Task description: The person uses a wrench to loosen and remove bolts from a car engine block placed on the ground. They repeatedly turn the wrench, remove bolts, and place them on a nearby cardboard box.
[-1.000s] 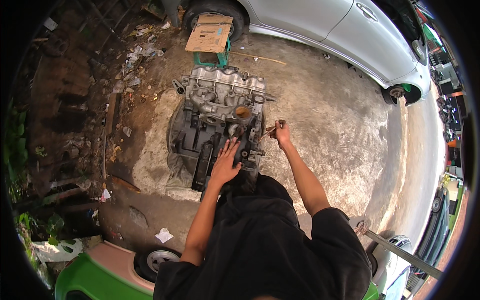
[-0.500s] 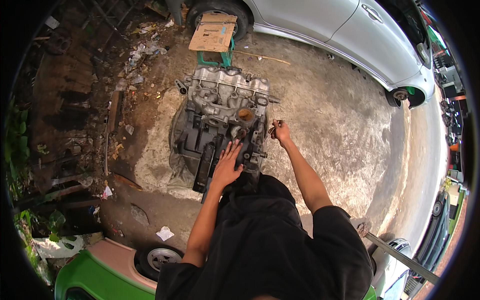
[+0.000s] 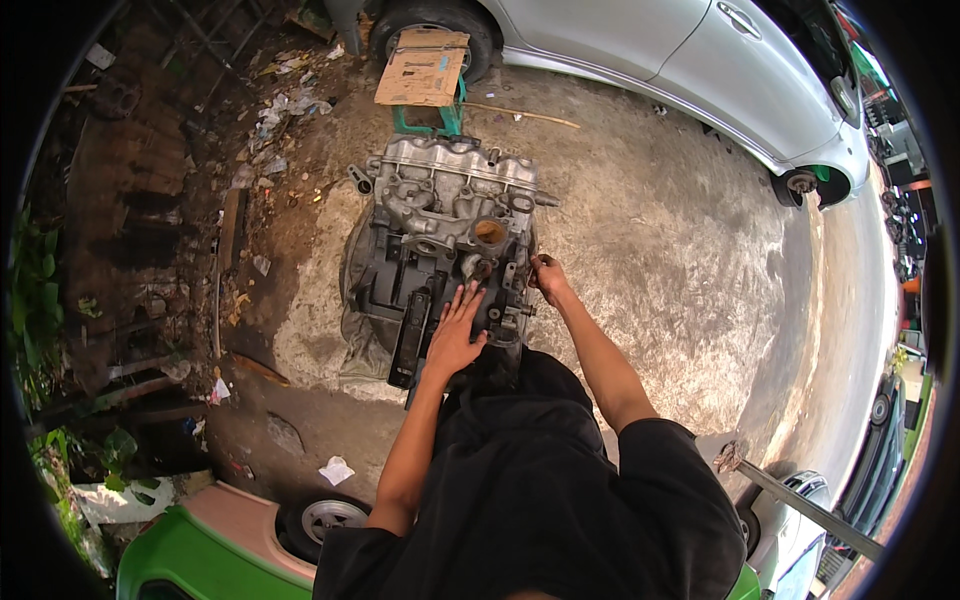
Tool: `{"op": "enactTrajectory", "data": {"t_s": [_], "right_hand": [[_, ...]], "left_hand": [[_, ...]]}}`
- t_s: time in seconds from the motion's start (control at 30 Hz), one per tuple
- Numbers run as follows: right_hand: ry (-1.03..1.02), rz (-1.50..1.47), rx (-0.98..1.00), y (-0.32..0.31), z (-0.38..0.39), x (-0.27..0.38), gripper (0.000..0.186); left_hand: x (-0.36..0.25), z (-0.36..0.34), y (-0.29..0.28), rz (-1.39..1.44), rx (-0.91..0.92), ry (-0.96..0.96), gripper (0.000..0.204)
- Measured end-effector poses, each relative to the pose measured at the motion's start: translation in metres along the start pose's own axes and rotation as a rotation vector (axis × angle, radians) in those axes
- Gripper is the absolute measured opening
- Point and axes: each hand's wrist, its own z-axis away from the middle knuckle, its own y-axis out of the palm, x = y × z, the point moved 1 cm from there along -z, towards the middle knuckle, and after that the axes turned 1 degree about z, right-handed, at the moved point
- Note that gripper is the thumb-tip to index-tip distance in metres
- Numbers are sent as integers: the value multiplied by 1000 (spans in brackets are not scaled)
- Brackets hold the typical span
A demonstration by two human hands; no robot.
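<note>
A bare metal car engine [image 3: 455, 170] stands on the ground in front of me, its silvery upper part away from me and its dark block nearer. My left hand [image 3: 457, 328] lies on the dark block with fingers stretched out, just below a round rusty opening [image 3: 488, 233]. At the engine's right side is my right hand [image 3: 547, 278], its fingers closed and their tips right by the engine's edge. Whatever those fingers hold is too small and hidden to name. A long black bracket-like part [image 3: 408, 340] runs along the block left of my left hand.
Beyond the engine, a green stool [image 3: 450, 120] carries a cardboard sheet [image 3: 425, 65]. A silver car [image 3: 640, 50] is at the far right, and a green car [image 3: 215, 545] behind me at the left. Litter [image 3: 290, 105] and a wooden plank [image 3: 232, 225] lie left.
My right hand has moved slightly left and toward me, from beside the engine up to its right edge. My left hand stays where it was on the block.
</note>
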Motion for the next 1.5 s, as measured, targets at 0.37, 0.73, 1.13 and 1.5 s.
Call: {"op": "enactTrajectory", "data": {"t_s": [0.37,0.73,1.13,1.5], "right_hand": [[-341,381,-13,11,68,26,31],[-786,797,-109,25,165,-5,14],[-782,790,-13,11,181,-25,40],[-689,358,-378,-4,124,8,19]], "left_hand": [[2,-1,1,20,0,-4,85],[5,-1,4,31,-17,20,86],[9,-2,6,35,-10,33,84],[9,-3,7,36,-4,29,84]]}}
